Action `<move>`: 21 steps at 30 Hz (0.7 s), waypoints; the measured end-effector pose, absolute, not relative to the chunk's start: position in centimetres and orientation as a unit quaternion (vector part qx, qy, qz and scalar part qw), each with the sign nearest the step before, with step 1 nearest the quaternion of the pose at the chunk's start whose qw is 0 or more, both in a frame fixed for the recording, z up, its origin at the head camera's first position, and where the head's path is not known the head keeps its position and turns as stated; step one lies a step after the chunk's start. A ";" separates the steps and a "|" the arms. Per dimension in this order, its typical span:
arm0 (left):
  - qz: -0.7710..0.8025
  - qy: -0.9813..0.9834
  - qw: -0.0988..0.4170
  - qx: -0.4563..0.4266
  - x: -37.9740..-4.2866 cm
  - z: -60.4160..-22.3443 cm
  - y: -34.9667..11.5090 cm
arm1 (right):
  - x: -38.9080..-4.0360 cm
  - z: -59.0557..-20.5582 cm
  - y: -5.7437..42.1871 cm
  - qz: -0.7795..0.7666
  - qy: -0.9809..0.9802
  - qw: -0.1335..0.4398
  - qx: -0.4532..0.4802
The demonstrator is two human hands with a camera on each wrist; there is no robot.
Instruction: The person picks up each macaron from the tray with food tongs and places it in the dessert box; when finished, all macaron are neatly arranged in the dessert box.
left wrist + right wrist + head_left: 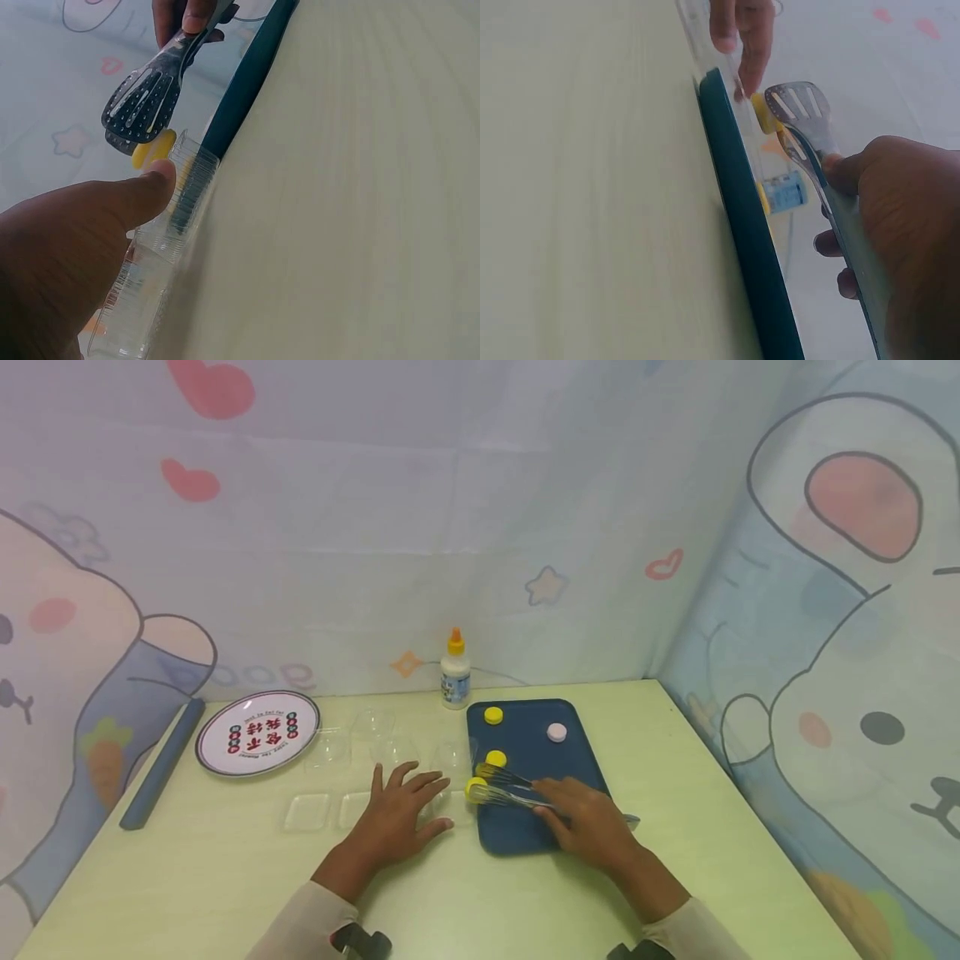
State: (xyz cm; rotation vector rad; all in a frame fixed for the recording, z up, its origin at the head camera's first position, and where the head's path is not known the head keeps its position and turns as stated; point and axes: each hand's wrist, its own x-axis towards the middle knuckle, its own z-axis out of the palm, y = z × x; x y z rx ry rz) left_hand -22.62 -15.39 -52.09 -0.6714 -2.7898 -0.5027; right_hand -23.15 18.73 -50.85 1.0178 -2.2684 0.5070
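Tongs (853, 232) lie gripped in right hand (588, 818), left hand (397, 810) spread; only head view shows pink disc (557, 732).

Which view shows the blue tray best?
The head view: it looks down on the blue tray, showing its top surface and most of its outline, though the right hand and tongs cover part. Both wrist views catch it nearly edge-on, the left's partly behind clear plastic.

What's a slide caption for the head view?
Right hand holds tongs over a blue tray, their tips at a yellow disc; left hand spread over clear plastic containers.
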 end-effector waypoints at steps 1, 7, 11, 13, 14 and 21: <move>-0.172 -0.951 0.115 -0.229 -22.7 -52.0 -15.4 | -23.2 -50.9 18.6 0.188 -0.855 0.295 0.383; -0.173 -0.951 0.117 -0.230 -22.7 -51.9 -15.4 | -23.4 -50.6 17.7 0.163 -0.859 0.286 0.391; -0.171 -0.951 0.114 -0.229 -22.7 -51.9 -15.4 | -23.4 -50.4 17.1 0.153 -0.861 0.283 0.394; -0.171 -0.952 0.113 -0.229 -22.7 -52.0 -15.4 | -23.5 -50.4 16.8 0.148 -0.863 0.280 0.394; -0.171 -0.951 0.112 -0.230 -22.6 -52.0 -15.4 | -23.5 -50.4 16.7 0.145 -0.864 0.279 0.394; -0.170 -0.952 0.108 -0.230 -22.6 -51.8 -15.2 | -23.3 -50.2 16.1 0.122 -0.872 0.268 0.391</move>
